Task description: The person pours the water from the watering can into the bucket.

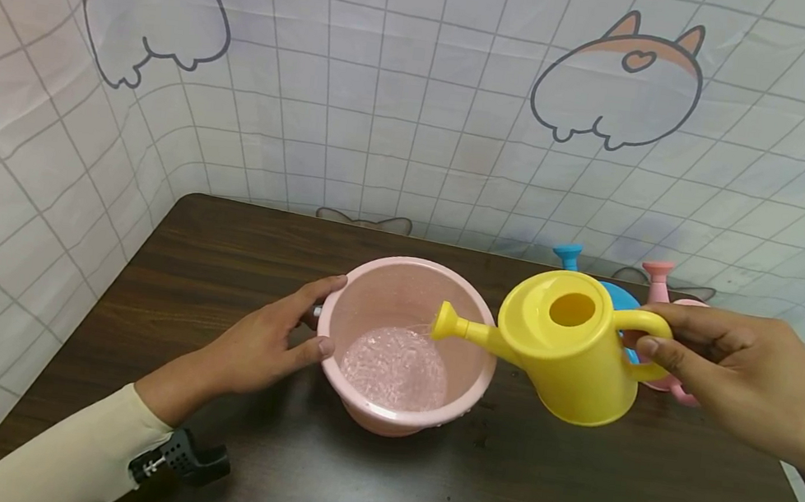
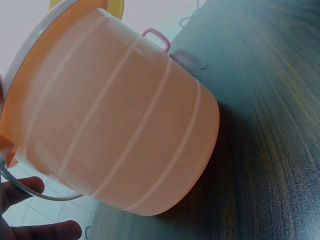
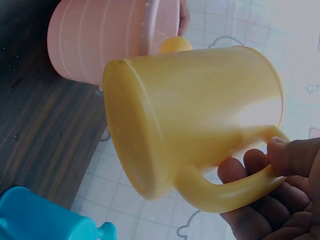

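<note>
A yellow watering can hangs above the table, its spout over the rim of a pink bucket. My right hand grips the can's handle, with the thumb on top and fingers curled round it in the right wrist view. Fine streams of water leave the spout head, and the water in the bucket is rippled. My left hand holds the bucket's left rim, thumb and index finger on its edge. Below the rim in the left wrist view, other fingers extend near the thin bail handle.
Behind the yellow can stand a blue watering can and a pink watering can, partly hidden. Water drops dot the dark wooden table. A white grid-patterned sheet hangs behind and beside the table.
</note>
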`<control>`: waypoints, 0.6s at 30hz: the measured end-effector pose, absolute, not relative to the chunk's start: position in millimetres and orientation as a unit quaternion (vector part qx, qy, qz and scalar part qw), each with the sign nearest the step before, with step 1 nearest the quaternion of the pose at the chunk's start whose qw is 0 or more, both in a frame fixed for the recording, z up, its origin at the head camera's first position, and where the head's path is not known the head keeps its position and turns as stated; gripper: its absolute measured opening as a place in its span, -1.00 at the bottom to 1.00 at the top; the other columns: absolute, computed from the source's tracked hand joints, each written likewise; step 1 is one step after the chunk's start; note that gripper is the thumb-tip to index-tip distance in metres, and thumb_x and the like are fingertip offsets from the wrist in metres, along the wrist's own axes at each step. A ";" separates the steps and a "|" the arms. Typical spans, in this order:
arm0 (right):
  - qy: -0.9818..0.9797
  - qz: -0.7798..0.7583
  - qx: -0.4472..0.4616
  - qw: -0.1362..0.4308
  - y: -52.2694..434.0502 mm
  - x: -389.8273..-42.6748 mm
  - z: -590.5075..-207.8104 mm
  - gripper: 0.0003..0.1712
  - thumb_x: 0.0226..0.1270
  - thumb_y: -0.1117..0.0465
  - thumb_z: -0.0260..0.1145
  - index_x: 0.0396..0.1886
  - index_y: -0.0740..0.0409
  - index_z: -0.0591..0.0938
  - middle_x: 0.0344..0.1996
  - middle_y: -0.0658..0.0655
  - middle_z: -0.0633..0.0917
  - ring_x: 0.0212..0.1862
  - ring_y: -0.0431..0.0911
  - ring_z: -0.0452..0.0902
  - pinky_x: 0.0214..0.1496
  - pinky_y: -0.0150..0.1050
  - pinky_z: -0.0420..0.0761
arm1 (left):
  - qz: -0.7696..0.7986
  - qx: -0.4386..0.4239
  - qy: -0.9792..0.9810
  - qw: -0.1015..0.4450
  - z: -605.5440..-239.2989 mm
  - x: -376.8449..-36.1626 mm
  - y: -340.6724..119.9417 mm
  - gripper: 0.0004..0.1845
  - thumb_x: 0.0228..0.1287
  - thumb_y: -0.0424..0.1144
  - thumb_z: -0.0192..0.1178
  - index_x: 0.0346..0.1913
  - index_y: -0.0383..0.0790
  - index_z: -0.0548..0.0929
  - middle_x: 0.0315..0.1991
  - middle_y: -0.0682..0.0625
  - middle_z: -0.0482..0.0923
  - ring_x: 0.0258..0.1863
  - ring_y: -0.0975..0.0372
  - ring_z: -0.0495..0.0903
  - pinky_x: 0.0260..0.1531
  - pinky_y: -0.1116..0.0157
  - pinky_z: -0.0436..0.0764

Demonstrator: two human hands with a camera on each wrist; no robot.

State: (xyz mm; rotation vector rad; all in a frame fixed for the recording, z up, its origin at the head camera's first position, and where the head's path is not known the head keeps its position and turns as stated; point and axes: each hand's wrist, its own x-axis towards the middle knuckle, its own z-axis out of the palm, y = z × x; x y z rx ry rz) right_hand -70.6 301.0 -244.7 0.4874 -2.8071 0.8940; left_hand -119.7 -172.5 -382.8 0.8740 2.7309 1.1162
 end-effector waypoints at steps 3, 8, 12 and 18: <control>-0.937 0.299 0.161 0.077 300.7 -70.4 -244.3 -0.74 0.33 0.32 0.47 0.00 0.05 0.77 -0.53 -0.07 0.73 -0.61 -0.21 0.51 -0.64 -0.38 0.41 | 0.362 0.283 0.888 0.032 -382.9 -119.5 -172.3 -0.20 0.47 0.15 0.18 0.63 0.25 0.05 0.32 -0.01 0.47 0.08 0.20 0.62 -0.09 0.02 0.58; -0.938 0.300 0.159 0.077 299.9 -70.5 -243.5 -0.74 0.33 0.30 0.48 -0.01 0.03 0.77 -0.54 -0.07 0.72 -0.63 -0.21 0.48 -0.66 -0.37 0.38 | 0.363 0.282 0.888 0.032 -383.1 -119.3 -172.1 -0.20 0.47 0.15 0.18 0.63 0.25 0.05 0.31 -0.01 0.48 0.08 0.20 0.62 -0.11 0.03 0.58; -0.937 0.304 0.155 0.073 299.8 -70.7 -243.1 -0.74 0.34 0.30 0.47 0.00 0.04 0.78 -0.52 -0.06 0.73 -0.63 -0.20 0.49 -0.66 -0.36 0.38 | 0.363 0.282 0.888 0.031 -382.8 -119.0 -171.8 -0.20 0.47 0.15 0.18 0.63 0.26 0.05 0.30 0.00 0.49 0.08 0.20 0.62 -0.10 0.02 0.58; -0.937 0.304 0.159 0.072 300.4 -70.8 -243.8 -0.74 0.34 0.32 0.46 0.01 0.07 0.77 -0.47 -0.05 0.76 -0.60 -0.19 0.54 -0.61 -0.38 0.47 | 0.363 0.281 0.888 0.031 -382.6 -119.1 -171.9 -0.20 0.47 0.14 0.19 0.63 0.28 0.05 0.31 0.00 0.48 0.08 0.20 0.62 -0.09 0.01 0.58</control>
